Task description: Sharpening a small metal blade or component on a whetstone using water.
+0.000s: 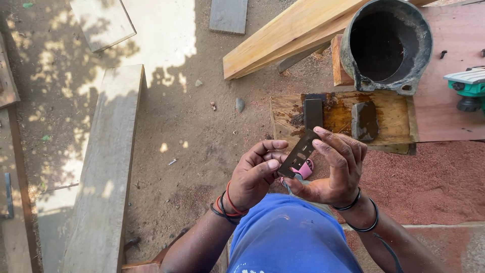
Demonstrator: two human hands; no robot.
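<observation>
Flat metal blade (299,153) pinched between left hand (255,174) and right hand (336,169), above open dirt ground (202,131); far right, empty dark bucket (386,45) beside stained board (343,114).

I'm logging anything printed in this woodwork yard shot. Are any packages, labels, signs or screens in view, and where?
None can be seen: no package, label, sign or screen.
The left hand and right hand hold a bare slotted metal blade.
Beyond it are a wet board with two dark sharpening stones, and a black bucket.
</observation>
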